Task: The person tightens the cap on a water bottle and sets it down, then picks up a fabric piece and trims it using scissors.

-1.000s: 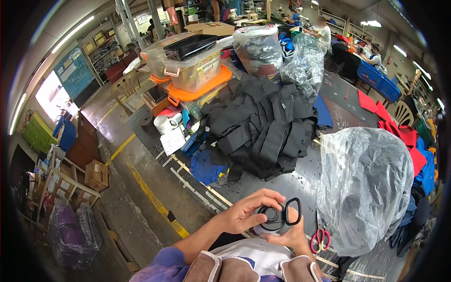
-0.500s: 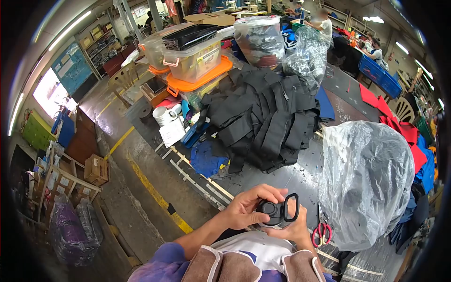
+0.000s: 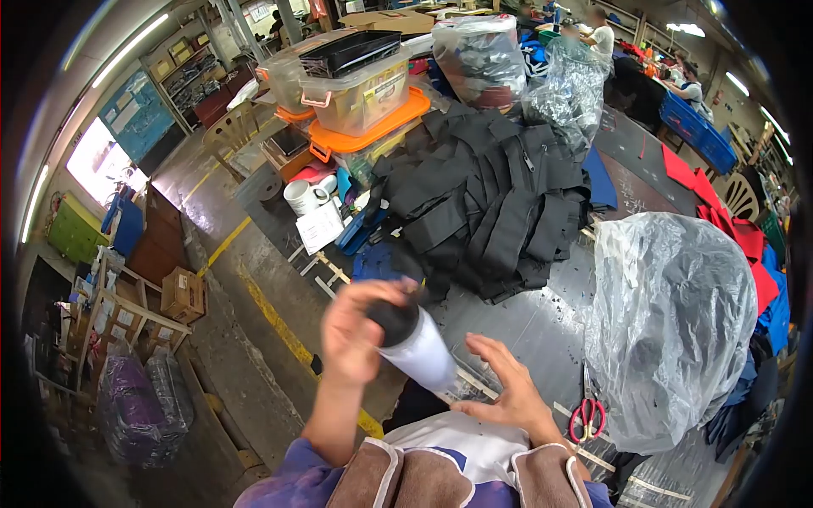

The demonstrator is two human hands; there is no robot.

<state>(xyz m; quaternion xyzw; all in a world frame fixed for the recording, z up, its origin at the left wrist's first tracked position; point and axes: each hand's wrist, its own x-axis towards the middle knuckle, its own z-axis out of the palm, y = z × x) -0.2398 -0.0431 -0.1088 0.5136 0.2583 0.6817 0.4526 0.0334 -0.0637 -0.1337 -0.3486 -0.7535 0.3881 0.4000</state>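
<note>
My left hand (image 3: 349, 330), blurred by motion, is closed around the black lid end of a white bottle (image 3: 423, 351). The bottle leans, its pale lower end pointing down and right in front of my body. My right hand (image 3: 512, 391) is apart from it, fingers spread, over the table edge. Red-handled scissors (image 3: 586, 416) lie to the right of that hand. Beyond the bottle is a big heap of black fabric strips (image 3: 491, 203).
A clear plastic bag (image 3: 673, 330) covers the table's right side. At back left are a white mug (image 3: 305, 197), a paper (image 3: 319, 229) and orange-lidded storage boxes (image 3: 368, 127). Red fabric pieces (image 3: 741, 233) lie at far right. Other people work in the background.
The bottle was upright between both hands, its black lid facing me. Now my left hand has carried it left and tilted it, and my right hand has let go and opened.
</note>
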